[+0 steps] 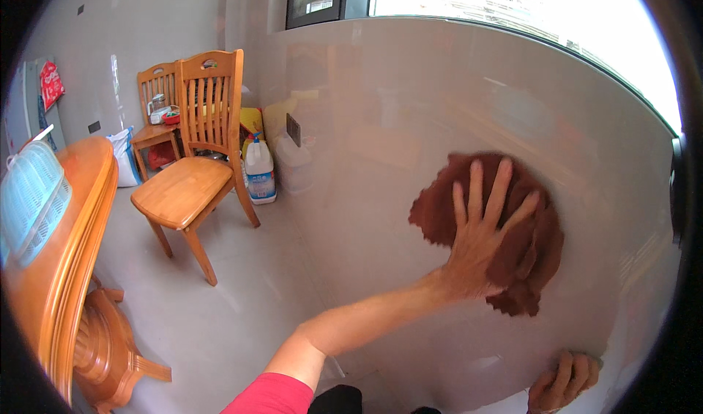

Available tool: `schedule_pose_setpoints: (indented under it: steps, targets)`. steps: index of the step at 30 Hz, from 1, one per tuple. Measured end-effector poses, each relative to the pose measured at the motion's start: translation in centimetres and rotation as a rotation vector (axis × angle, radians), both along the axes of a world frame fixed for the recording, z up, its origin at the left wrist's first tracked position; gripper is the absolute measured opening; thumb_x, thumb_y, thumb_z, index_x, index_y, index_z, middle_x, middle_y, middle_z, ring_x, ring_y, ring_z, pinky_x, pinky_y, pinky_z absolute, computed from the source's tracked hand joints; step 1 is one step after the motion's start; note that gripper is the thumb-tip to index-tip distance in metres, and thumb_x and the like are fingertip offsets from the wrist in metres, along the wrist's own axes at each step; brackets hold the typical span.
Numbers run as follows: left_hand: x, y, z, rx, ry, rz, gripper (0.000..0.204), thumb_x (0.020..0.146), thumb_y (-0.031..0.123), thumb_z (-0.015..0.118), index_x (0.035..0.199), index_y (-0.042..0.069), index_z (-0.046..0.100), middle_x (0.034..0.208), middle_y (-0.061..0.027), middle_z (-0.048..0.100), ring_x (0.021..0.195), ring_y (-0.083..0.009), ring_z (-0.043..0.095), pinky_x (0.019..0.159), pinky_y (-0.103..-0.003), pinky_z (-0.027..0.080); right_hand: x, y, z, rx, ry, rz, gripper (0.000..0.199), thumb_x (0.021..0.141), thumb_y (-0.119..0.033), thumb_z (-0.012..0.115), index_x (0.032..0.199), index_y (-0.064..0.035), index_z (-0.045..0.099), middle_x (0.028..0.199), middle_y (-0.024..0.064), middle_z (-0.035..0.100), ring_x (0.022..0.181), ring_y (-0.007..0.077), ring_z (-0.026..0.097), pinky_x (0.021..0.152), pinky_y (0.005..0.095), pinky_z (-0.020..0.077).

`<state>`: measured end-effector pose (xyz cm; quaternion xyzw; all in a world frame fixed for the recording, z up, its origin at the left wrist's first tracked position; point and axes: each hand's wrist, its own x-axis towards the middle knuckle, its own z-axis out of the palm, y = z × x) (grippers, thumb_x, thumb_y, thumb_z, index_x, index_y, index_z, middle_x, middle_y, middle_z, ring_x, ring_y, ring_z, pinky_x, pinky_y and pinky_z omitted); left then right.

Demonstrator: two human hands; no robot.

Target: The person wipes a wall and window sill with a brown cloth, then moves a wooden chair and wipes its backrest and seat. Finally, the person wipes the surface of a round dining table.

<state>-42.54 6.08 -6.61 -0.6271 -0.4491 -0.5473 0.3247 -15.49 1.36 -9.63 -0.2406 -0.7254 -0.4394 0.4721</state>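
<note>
Left hand, fingers wide, presses a brown cloth on the wall; right hand curls; I can't tell if it's gripping.

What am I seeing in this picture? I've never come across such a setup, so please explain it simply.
There is no machine: a person works with two bare hands. This single view comes from a head-worn fisheye camera looking down, so straight edges bend. The left hand, fingers spread, presses a brown cloth against a shiny wall. The right hand is curled at lower right; whether it holds anything is unclear. On the left, a light-blue plastic basket sits on a wooden table, near a wooden chair.
</note>
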Motion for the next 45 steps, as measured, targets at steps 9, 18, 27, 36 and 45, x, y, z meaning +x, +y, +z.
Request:
schedule_pose_setpoints:
  steps: [9, 18, 27, 36, 45]
  targets:
    - [-7.8, 3.1, 13.6, -0.104, -0.265, 0.243, 0.080, 0.086, 0.055, 0.040, 0.147, 0.009, 0.016, 0.152, -0.0214, 0.005, 0.137, -0.0469, 0.004, 0.107, -0.060, 0.005, 1.0, -0.1, -0.2, -0.027, 0.035, 0.089, 0.011, 0.084, -0.013, 0.059, 0.087, -0.0074, 0.068, 0.095, 0.0095, 0.060, 0.088, 0.0300, 0.054, 0.075, 0.0433, 0.0470]
    - [1.9, 0.8, 1.4, 0.037, -0.002, 0.125, 0.059, 0.083, 0.039, 0.054, 0.134, 0.012, 0.044, 0.147, -0.0270, 0.019, 0.136, -0.0477, 0.014, 0.108, -0.061, 0.006, 1.0, -0.6, -1.2, -0.040, 0.282, 0.387, 0.027, 0.091, -0.027, 0.056, 0.088, -0.0022, 0.067, 0.086, 0.0120, 0.061, 0.080, 0.0290, 0.055, 0.070, 0.0414, 0.0463]
    - [5.4, -0.1, 2.4, 0.089, 0.145, 0.088, 0.064, 0.078, 0.033, 0.059, 0.137, 0.019, 0.039, 0.151, -0.0275, 0.004, 0.138, -0.0486, 0.004, 0.102, -0.067, 0.010, 4.3, 1.0, -2.5, 0.069, -0.035, 0.702, 0.026, 0.088, -0.021, 0.050, 0.083, 0.0018, 0.062, 0.076, 0.0113, 0.059, 0.068, 0.0246, 0.054, 0.060, 0.0366, 0.0450]
    - [6.4, 0.7, 2.8, 0.092, 0.178, 0.111, 0.061, 0.078, 0.037, 0.059, 0.135, 0.022, 0.042, 0.152, -0.0250, 0.005, 0.138, -0.0488, 0.005, 0.103, -0.067, 0.012, 5.3, 3.2, -3.2, 0.161, -0.168, 0.742, 0.027, 0.088, -0.024, 0.047, 0.076, -0.0052, 0.061, 0.067, 0.0041, 0.057, 0.056, 0.0171, 0.050, 0.056, 0.0325, 0.0413]
    - [2.8, 1.6, 7.2, 0.258, 0.309, 0.013, 0.066, 0.075, 0.038, 0.064, 0.135, 0.024, 0.042, 0.151, -0.0217, 0.013, 0.138, -0.0460, 0.012, 0.104, -0.065, 0.017, 4.0, 0.8, -2.5, -0.147, -0.196, 0.642, 0.015, 0.081, -0.017, 0.054, 0.069, -0.0110, 0.062, 0.067, 0.0009, 0.061, 0.059, 0.0151, 0.050, 0.059, 0.0302, 0.0365]
